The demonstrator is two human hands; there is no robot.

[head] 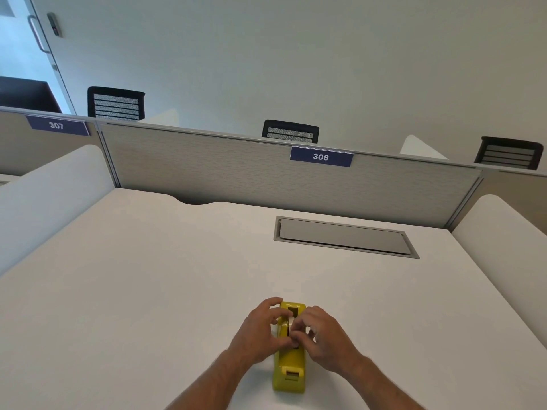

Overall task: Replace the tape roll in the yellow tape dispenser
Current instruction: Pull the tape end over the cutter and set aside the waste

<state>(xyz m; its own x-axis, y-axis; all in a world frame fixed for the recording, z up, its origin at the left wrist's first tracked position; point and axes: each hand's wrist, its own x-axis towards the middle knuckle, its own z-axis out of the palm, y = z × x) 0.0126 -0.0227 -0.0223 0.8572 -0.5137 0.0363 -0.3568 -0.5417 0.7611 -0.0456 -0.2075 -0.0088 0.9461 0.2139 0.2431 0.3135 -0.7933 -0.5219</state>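
Lengthwise toward the camera, cutter nearest, yellow tape dispenser [289, 365]; both hands [291, 329] pinch its tape roll [290, 322].

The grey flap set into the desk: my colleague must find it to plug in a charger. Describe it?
On the white desk, look below the sign reading 306 on the partition. The flap lies flush there, the desktop's only grey rectangle.

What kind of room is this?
Probably a shared office or study room: numbered desk dividers with signs 306 and 307, mesh office chairs behind them, and a white desk with a cable hatch.
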